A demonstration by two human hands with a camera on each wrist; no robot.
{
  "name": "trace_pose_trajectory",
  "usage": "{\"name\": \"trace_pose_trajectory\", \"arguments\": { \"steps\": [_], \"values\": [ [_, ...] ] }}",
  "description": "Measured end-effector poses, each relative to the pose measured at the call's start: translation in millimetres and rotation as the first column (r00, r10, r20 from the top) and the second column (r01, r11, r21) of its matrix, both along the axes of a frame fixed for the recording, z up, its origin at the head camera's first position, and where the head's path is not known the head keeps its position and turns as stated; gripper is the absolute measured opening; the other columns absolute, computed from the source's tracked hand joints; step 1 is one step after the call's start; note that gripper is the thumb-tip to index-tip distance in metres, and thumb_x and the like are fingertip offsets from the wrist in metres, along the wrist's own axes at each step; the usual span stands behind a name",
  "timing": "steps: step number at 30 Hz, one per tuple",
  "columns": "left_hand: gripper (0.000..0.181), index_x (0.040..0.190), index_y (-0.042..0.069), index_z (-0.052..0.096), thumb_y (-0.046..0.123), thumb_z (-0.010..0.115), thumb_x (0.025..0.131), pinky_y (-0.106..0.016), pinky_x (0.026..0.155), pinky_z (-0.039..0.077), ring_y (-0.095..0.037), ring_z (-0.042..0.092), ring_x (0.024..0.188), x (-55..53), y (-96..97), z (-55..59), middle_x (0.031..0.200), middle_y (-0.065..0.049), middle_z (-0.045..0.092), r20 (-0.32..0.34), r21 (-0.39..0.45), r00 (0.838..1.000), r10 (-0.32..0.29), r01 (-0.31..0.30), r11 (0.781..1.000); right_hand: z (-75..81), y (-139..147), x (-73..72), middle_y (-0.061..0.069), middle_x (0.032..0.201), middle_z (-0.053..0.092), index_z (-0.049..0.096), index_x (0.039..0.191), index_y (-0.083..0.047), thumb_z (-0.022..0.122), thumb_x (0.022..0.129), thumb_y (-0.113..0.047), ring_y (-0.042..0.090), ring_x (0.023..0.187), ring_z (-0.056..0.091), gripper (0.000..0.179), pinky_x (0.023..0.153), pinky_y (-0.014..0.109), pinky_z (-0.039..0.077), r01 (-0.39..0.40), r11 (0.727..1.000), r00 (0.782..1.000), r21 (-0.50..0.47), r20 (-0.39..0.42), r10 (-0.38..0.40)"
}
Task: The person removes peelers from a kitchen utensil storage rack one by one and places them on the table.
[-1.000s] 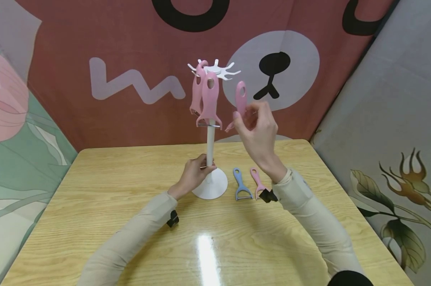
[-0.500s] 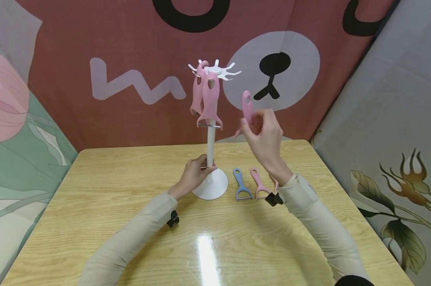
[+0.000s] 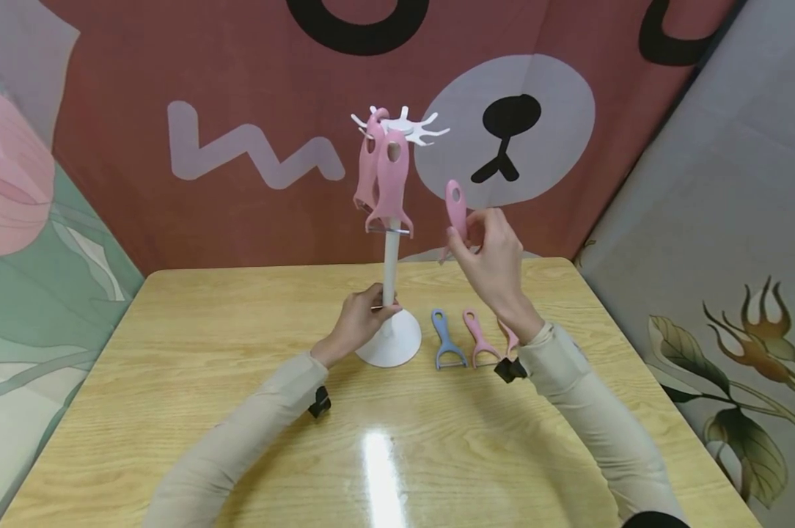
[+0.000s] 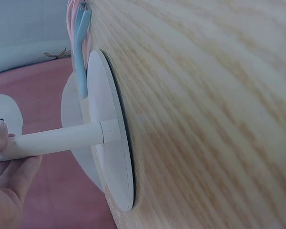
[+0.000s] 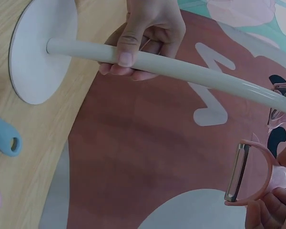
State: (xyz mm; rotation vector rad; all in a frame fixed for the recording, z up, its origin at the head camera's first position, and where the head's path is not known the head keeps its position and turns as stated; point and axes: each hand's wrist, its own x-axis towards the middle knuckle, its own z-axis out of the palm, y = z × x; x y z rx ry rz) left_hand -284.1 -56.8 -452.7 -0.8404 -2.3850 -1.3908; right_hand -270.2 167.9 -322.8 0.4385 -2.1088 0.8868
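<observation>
Over the table, the right hand has lowered its peeler (slightly).

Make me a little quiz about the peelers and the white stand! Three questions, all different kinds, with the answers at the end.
1. True or false: the left hand grips the white stand.

2. Fill in the colour: on the wooden table, the peeler lying nearest the stand's round base is ____.

3. Pick one. The right hand holds a pink peeler. That peeler is:
A) hooked on the stand
B) lying flat on the table
C) held up in the air, apart from the stand

Key: 1. True. 2. Blue (the blue peeler). 3. C.
</observation>
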Motion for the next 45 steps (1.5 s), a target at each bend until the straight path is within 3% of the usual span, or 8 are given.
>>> {"name": "trace_pose_trajectory", "arguments": {
  "steps": [10, 25, 35, 45],
  "values": [
    [0.023, 0.104, -0.005, 0.065, 0.012, 0.073, 0.09, -0.028, 0.076, 0.059, -0.025, 0.072, 0.092, -1.0, -0.3, -0.1, 0.093, -0.011, 0.074, -0.015, 0.003, 1.0, -0.003, 0.003, 1.0, -7.2, 8.7, -3.8, 0.012, 0.085, 0.057, 0.059, 0.097, -0.001, 0.071, 0.09, -0.025, 0.027, 0.072, 0.055, 0.027, 0.062, 0.036, 0.04, 0.026, 0.998, 0.996, 0.064, 0.081, -0.031],
    [0.023, 0.105, -0.003, 0.065, 0.014, 0.072, 0.092, -0.029, 0.076, 0.059, -0.024, 0.072, 0.092, -1.1, 0.6, -0.1, 0.094, -0.009, 0.073, 0.018, 0.001, 1.0, 0.0, 0.0, 1.0, -19.4, 25.9, -10.1, 0.013, 0.081, 0.059, 0.06, 0.095, 0.0, 0.07, 0.09, -0.024, 0.026, 0.068, 0.054, 0.026, 0.059, 0.037, 0.04, 0.04, 0.985, 0.982, 0.168, 0.173, -0.07],
    [0.023, 0.104, -0.003, 0.065, 0.015, 0.072, 0.091, -0.027, 0.076, 0.058, -0.024, 0.072, 0.092, -1.3, 0.1, -1.5, 0.094, -0.009, 0.073, 0.018, -0.006, 1.0, 0.004, -0.004, 1.0, -30.7, 36.9, -14.5, 0.012, 0.081, 0.059, 0.06, 0.094, -0.002, 0.067, 0.092, -0.026, 0.022, 0.063, 0.052, 0.026, 0.055, 0.036, 0.041, 0.011, 0.951, 0.935, 0.309, 0.334, -0.119],
    [0.02, 0.103, -0.002, 0.065, 0.013, 0.072, 0.092, -0.028, 0.076, 0.059, -0.024, 0.072, 0.091, -0.9, 0.1, -0.8, 0.094, -0.009, 0.073, 0.014, -0.004, 1.0, 0.002, -0.002, 1.0, -40.9, 49.3, -19.6, 0.007, 0.076, 0.056, 0.057, 0.09, -0.005, 0.065, 0.092, -0.027, 0.021, 0.058, 0.047, 0.024, 0.048, 0.033, 0.036, -0.011, 0.938, 0.884, 0.345, 0.442, -0.152]
  ]
}}
